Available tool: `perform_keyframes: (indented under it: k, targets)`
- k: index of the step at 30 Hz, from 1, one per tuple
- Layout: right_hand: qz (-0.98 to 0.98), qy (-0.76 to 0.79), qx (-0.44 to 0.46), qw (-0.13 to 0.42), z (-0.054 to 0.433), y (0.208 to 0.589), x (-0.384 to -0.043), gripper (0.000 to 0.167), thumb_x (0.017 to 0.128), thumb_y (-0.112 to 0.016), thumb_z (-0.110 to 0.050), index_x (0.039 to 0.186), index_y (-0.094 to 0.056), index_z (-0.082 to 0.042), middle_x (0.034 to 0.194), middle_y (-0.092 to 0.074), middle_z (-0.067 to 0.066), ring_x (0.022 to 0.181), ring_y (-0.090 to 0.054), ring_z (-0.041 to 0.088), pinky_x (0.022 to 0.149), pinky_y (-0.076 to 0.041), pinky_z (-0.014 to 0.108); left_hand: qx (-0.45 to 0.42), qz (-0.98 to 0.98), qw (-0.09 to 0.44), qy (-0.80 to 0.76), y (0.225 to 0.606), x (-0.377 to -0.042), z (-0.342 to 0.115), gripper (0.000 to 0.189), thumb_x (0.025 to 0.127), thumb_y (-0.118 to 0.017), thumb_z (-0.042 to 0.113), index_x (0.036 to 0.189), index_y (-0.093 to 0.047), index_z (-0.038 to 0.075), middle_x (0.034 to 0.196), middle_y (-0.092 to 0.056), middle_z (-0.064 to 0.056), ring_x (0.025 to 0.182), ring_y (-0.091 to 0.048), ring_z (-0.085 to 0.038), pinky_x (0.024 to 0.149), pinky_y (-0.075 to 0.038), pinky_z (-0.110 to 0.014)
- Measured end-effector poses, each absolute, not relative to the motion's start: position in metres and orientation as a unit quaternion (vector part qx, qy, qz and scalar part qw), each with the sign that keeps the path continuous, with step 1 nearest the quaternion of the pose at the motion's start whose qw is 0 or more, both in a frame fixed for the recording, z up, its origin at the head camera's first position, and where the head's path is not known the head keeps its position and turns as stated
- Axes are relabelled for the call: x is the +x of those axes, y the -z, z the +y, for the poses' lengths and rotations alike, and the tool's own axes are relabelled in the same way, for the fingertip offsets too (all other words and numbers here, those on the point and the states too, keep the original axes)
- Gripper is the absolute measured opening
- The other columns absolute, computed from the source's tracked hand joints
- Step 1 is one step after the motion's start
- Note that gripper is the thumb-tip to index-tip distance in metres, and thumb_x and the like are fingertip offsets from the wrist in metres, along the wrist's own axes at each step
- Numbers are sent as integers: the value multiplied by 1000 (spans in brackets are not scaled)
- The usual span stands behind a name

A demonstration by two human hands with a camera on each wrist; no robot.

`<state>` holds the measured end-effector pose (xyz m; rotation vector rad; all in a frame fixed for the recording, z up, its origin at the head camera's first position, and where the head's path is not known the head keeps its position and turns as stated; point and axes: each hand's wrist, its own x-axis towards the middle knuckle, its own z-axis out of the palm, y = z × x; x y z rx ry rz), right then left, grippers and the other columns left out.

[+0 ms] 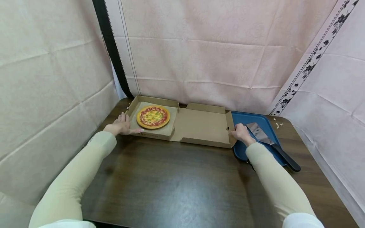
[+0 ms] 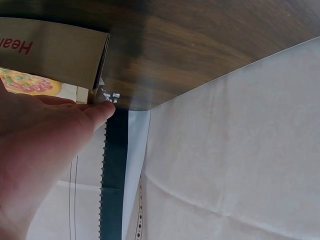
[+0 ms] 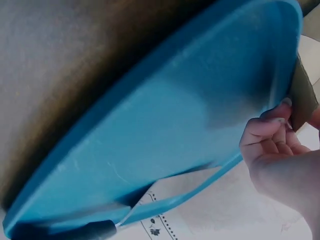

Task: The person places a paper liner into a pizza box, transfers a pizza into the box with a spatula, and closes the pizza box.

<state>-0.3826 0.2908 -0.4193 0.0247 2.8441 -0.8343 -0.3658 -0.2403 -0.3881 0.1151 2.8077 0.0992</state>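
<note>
A cardboard pizza box (image 1: 157, 135) lies opened flat on the table, with a round pizza (image 1: 153, 117) on a pale paper liner in its left half. My left hand (image 1: 122, 125) rests at the box's left front corner, fingers extended along the left side and thumb toward the front wall; the left wrist view shows this hand (image 2: 50, 135) beside the box wall (image 2: 55, 52). At the far right edge of the lid (image 1: 203, 124), my right hand (image 1: 241, 133) pinches the side flap (image 3: 303, 97). In the right wrist view, its other fingers are curled.
Beside the lid's right edge is a blue tray (image 1: 256, 118). A pizza server with a metal blade (image 1: 259, 132) and black handle (image 1: 286, 157) lies across it. Small white scraps (image 1: 277, 125) are on the table (image 1: 171, 177) behind. Cloth curtains (image 1: 199, 63) enclose the table.
</note>
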Motion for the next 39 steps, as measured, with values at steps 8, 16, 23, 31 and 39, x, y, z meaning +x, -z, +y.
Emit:
perform_keyframes:
  k: [8, 16, 23, 31, 39]
  targets:
    - [954, 283, -21, 91, 288, 397, -382, 29, 98, -45, -14, 72, -51, -3, 57, -46, 3, 46, -47, 12, 48, -51, 30, 36, 985, 165, -48, 395, -372, -246, 140, 71, -38, 92, 145, -1, -21, 150, 7, -45, 141, -1, -57, 119, -12, -60]
    - [939, 328, -5, 104, 283, 366, -379, 40, 102, -39, -17, 126, -45, 14, 112, -55, 30, 86, -61, 28, 71, -55, 40, 29, 985, 162, -51, 422, -398, -259, 151, 60, -35, 99, 146, 3, -19, 151, 12, -43, 142, 4, -57, 118, -9, -62]
    - [925, 372, -26, 73, 270, 326, -379, 40, 99, -40, -13, 128, -45, 15, 111, -57, 28, 79, -60, 19, 64, -51, 26, 24, 985, 165, -42, 429, -405, -262, 153, 57, -35, 100, 146, 4, -18, 151, 12, -42, 142, 4, -56, 118, -8, -61]
    - [911, 406, -47, 54, 245, 282, -387, 37, 97, -42, -9, 126, -45, 15, 91, -59, 14, 58, -55, 8, 51, -45, 23, 21, 983, 174, -56, 409, -386, -251, 147, 64, -37, 96, 145, 5, -19, 150, 12, -43, 142, 4, -56, 119, -7, -60]
    - [882, 464, -48, 75, 215, 248, -394, 41, 98, -43, -6, 135, -42, 12, 102, -58, 14, 62, -63, 4, 60, -54, 19, 25, 983, 177, -49, 387, -367, -238, 126, 82, -43, 80, 145, 3, -19, 150, 8, -44, 142, 0, -56, 119, -10, -59]
